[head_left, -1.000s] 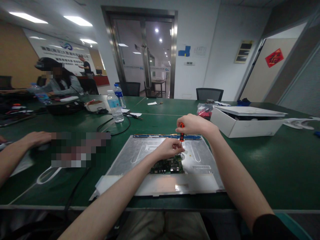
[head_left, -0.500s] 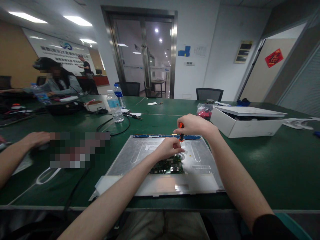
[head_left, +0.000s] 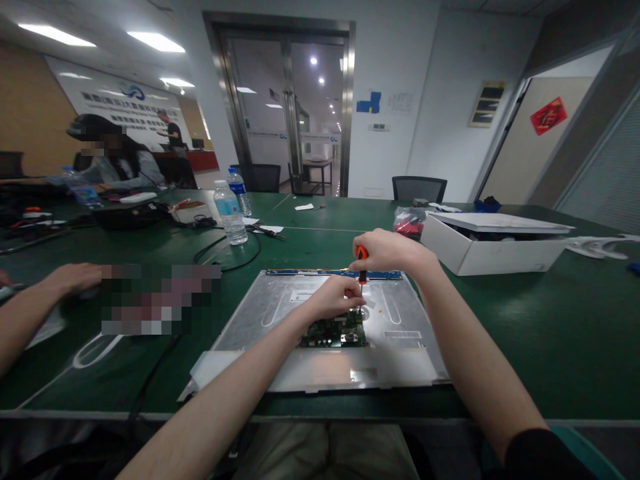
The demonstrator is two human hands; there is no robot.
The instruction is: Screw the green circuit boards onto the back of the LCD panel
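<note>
My right hand (head_left: 384, 251) is closed around the orange-and-black handle of a screwdriver (head_left: 363, 267), which stands upright. Its thin shaft points down at the upper right corner of a green circuit board (head_left: 333, 331). My left hand (head_left: 336, 297) is closed in a pinch at the lower shaft, just above the board, and its fingers partly cover the tip. Beneath the board lies a flat silver display panel (head_left: 265, 313), with a blue strip along its far edge. Whether a screw sits under the tip is hidden.
A white box (head_left: 493, 253) with a loose lid stands on the right, beside a plastic bag (head_left: 409, 222) with red contents. Two water bottles (head_left: 230, 213) and black cables (head_left: 255, 257) are at the back left. Another person's hand (head_left: 80, 277) rests on the table at left.
My right fingers have shifted slightly on the screwdriver handle, which now shows more orange. My left hand stays almost in place at the shaft. The panel and board have not moved.
</note>
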